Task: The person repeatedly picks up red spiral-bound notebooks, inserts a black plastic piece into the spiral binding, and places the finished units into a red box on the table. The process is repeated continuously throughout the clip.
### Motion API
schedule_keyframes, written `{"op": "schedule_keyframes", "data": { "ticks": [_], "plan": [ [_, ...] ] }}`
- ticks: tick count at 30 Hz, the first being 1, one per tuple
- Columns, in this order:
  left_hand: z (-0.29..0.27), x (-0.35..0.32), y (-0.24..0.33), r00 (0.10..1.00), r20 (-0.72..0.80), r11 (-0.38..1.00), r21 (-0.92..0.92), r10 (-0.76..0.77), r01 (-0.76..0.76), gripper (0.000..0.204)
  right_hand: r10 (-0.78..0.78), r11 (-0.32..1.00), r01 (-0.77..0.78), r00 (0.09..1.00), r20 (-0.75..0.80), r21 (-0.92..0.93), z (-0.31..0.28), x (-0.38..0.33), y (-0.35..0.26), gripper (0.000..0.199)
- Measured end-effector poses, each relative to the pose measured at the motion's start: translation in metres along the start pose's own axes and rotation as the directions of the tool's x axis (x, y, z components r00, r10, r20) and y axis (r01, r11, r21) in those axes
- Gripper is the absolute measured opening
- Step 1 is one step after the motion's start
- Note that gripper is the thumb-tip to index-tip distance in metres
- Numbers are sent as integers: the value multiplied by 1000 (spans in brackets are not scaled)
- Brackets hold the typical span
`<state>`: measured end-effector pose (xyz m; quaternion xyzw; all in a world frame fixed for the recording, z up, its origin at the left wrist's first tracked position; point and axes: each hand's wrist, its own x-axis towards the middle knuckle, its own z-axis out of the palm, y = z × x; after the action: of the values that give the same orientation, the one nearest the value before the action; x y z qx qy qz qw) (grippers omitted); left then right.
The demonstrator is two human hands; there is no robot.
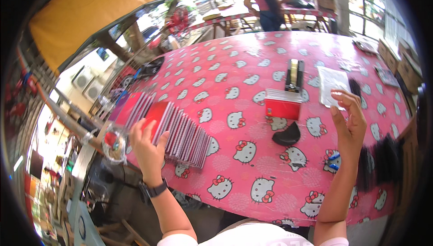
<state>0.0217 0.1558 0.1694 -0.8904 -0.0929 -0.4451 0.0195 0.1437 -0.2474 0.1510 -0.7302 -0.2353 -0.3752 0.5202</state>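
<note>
Pink cat-print surface (270, 169) outdoors, with a person (266, 5) standing beyond the far edge.
Left hand (149, 151) at the left end of a long row of red booklets (187, 135), fingers spread apart; cannot tell whether pressing on the covers. Right hand (350, 122) raised near a clear bag (331, 79), fingers curved, apart from the thumb. Between both hands, a shorter red row (283, 108) just before a tape dispenser (294, 77), with a black curved piece (287, 134) on the near side.
</note>
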Motion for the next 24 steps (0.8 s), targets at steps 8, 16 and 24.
{"op": "schedule_keyframes", "data": {
  "ticks": [8, 16, 24],
  "plan": [
    [147, -4, 182, 869, 55, 710, -602, 492, -364, 30, -30, 997, 37, 995, -92, 73, -18, 4, -4, 17],
    [292, 13, 214, 815, 89, 686, -596, 573, -418, 21, -95, 994, 103, 976, -198, 29, -43, 12, 6, 13],
    [219, 39, 207, 862, 219, 569, -817, 458, -95, 15, -88, 996, 92, 972, -217, 5, -51, 10, 9, 13]
  ]
}}
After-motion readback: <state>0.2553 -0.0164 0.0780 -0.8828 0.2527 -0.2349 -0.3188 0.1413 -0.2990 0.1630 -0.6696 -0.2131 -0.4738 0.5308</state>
